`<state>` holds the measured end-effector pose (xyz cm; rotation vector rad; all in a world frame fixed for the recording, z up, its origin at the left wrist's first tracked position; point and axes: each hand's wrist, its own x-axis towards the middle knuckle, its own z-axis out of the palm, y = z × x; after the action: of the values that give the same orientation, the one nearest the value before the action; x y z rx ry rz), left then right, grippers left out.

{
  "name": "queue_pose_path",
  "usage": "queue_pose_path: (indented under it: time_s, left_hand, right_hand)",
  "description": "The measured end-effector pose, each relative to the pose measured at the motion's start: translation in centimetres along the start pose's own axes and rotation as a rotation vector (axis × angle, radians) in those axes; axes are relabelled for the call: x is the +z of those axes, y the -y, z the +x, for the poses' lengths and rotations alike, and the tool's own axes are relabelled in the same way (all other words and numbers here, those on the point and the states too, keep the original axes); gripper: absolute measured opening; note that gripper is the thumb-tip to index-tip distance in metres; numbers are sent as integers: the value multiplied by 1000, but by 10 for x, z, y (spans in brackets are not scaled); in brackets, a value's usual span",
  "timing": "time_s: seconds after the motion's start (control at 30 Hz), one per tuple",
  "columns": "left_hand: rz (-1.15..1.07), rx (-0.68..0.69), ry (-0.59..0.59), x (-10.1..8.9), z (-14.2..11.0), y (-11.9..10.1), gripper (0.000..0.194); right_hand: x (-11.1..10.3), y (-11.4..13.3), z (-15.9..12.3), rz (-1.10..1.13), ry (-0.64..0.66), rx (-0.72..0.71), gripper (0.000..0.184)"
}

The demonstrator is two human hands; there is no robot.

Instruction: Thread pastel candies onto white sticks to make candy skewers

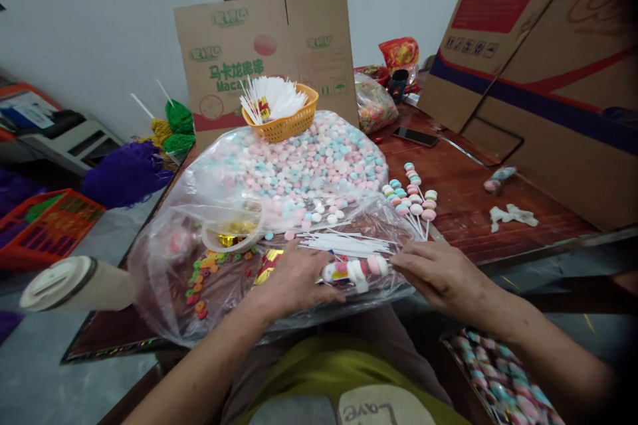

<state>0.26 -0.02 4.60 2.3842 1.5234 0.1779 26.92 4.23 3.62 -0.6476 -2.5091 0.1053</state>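
Just nearer you than the white sticks [343,244], the candy skewer [355,270] lies left-to-right between your hands: your left hand [299,273] clasps one end; your right hand [441,275] meets the other, its pinch unclear.

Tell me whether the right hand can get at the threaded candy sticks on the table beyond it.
Probably yes: the threaded candy sticks lie just beyond the right hand with nothing visibly standing between, though its fingers are at the end of the candy row.
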Motion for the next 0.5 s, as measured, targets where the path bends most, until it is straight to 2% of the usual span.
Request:
queue_pose_path:
  time_s: [0.07,0.17,0.3,0.4,0.5]
  left_hand:
    - [-84,-56,123,-1,7,-7,36]
    - [-230,-110,270,0,15,-16,34]
    - [-378,-146,305,3,17,-19,45]
    - [-535,-161,321,1,13,-15,52]
    - [-698,-109,458,-1,9,-9,45]
  right_hand:
    - [1,4,2,-27,55,-44,20]
    - [1,10,7,-48,152,-65,21]
    - [-4,11,14,-71,225,-35,22]
    - [-7,6,16,-87,191,-45,22]
    - [-6,2,17,-72,60,-190,19]
